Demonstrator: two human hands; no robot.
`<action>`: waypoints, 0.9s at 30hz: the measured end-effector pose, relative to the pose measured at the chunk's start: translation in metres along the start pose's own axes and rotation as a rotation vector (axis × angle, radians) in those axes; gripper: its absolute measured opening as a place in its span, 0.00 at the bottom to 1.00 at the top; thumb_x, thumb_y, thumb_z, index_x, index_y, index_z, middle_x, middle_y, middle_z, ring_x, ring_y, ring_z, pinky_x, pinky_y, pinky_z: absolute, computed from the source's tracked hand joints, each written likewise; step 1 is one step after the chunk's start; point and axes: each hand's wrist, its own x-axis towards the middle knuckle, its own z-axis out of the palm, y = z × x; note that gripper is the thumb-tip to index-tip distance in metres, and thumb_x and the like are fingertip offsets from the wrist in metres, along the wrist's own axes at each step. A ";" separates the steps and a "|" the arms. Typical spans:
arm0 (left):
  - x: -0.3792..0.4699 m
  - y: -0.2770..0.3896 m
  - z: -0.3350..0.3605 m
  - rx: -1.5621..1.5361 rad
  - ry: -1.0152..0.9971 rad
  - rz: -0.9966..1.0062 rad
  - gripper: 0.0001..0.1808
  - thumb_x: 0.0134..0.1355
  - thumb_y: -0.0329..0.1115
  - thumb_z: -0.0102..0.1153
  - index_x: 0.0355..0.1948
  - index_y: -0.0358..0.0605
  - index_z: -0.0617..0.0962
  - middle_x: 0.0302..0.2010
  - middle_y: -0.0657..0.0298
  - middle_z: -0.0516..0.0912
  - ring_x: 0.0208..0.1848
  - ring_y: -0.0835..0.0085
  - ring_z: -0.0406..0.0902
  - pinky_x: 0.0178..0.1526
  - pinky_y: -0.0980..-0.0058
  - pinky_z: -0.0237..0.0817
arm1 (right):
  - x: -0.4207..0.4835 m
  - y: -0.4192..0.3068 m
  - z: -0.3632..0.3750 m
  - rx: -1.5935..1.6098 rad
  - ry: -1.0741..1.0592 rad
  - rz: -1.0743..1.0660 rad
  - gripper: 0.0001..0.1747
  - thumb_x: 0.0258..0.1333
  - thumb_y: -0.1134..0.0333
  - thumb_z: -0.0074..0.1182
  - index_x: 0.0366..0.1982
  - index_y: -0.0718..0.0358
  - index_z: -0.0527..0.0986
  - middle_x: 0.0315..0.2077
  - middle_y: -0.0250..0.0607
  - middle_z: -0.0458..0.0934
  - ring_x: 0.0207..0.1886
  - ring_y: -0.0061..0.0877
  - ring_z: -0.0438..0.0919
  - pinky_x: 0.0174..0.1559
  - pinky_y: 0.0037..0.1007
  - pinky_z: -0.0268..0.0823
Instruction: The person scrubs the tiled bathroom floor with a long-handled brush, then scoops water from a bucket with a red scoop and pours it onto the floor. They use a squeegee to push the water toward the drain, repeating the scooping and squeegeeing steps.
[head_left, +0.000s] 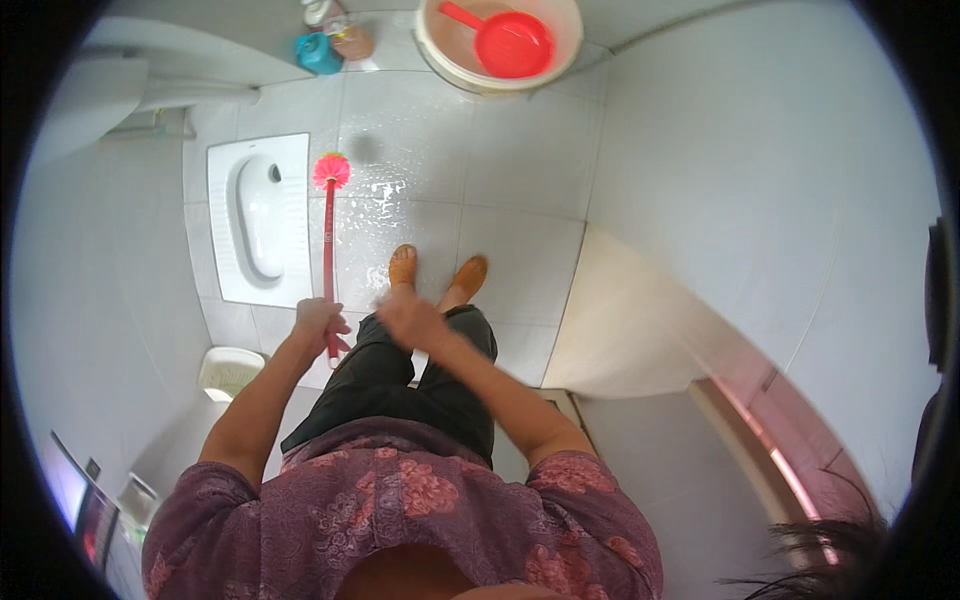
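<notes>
My left hand (321, 325) is closed around the lower handle of a toilet brush (328, 247) with a red handle and a round pink bristle head. The brush points away from me, its head beside the right edge of a white squat toilet (301, 225) set in the floor. My right hand (409, 319) is blurred and hangs over my knees, near my feet; whether its fingers are closed cannot be told, and I see no object in it. Wet splashes and suds glisten on the grey floor tiles (390, 172) right of the brush head.
A white bucket (424, 45) holding a red dipper (514, 45) stands at the far wall. Left of it are a blue container (319, 54) and other bottles. A pale plastic basket (232, 361) is at the left wall. A pale wall rises at right.
</notes>
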 end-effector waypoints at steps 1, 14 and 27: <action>-0.003 0.008 -0.007 -0.001 0.041 -0.010 0.06 0.47 0.27 0.52 0.24 0.36 0.70 0.16 0.58 0.69 0.13 0.70 0.67 0.13 0.70 0.65 | 0.019 0.019 -0.027 0.186 -0.037 0.370 0.15 0.51 0.56 0.41 0.35 0.56 0.72 0.26 0.45 0.74 0.29 0.40 0.74 0.33 0.40 0.65; -0.007 0.013 0.085 -0.014 0.203 -0.049 0.07 0.45 0.29 0.50 0.16 0.35 0.71 0.11 0.61 0.69 0.08 0.76 0.64 0.10 0.76 0.54 | 0.320 0.272 -0.225 -1.132 -0.598 -0.166 0.19 0.49 0.67 0.38 0.45 0.63 0.67 0.50 0.43 0.64 0.55 0.37 0.59 0.53 0.37 0.53; -0.026 0.002 0.171 -0.203 0.284 -0.091 0.09 0.48 0.31 0.51 0.20 0.34 0.71 0.11 0.65 0.67 0.13 0.79 0.63 0.15 0.76 0.55 | 0.422 0.269 -0.250 -1.939 -0.908 -0.440 0.23 0.50 0.59 0.41 0.49 0.57 0.66 0.52 0.40 0.63 0.59 0.37 0.54 0.57 0.54 0.37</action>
